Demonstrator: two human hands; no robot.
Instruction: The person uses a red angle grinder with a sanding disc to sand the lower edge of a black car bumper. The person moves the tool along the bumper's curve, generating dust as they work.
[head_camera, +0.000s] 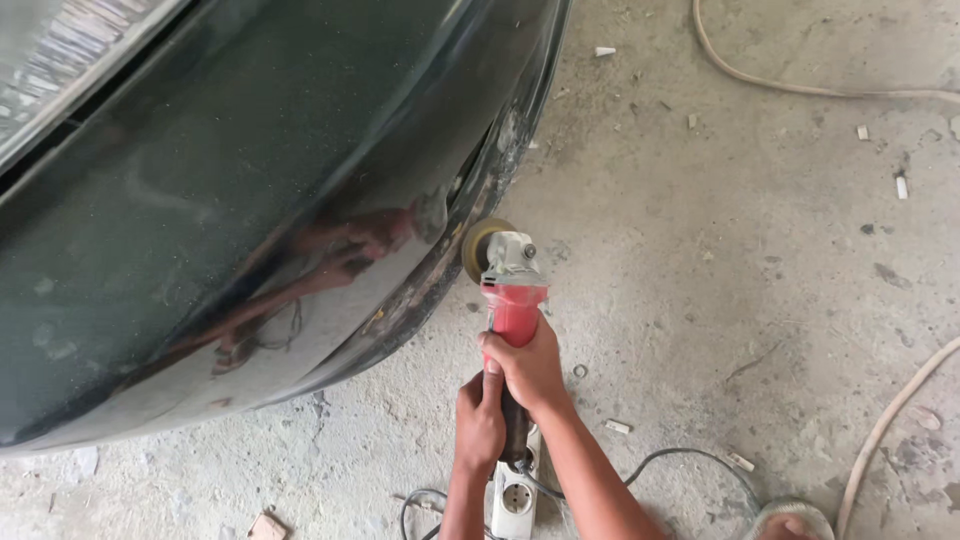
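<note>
right hand (527, 368): wrapped round the red angle grinder (512, 300)
left hand (478, 420): gripping its dark rear handle
pad (478, 248): against the dark green car bumper (250, 200)

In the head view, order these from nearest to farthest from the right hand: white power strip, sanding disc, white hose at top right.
From the right hand:
1. Power strip, just below, on the floor.
2. Sanding disc, above, against the car's edge.
3. White hose, far at the upper right.

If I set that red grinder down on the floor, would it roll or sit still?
The red grinder would probably roll a little: its body looks rounded. The side-mounted disc likely stops it. It seems fairly heavy, since both the right hand and left hand grip it.
</note>
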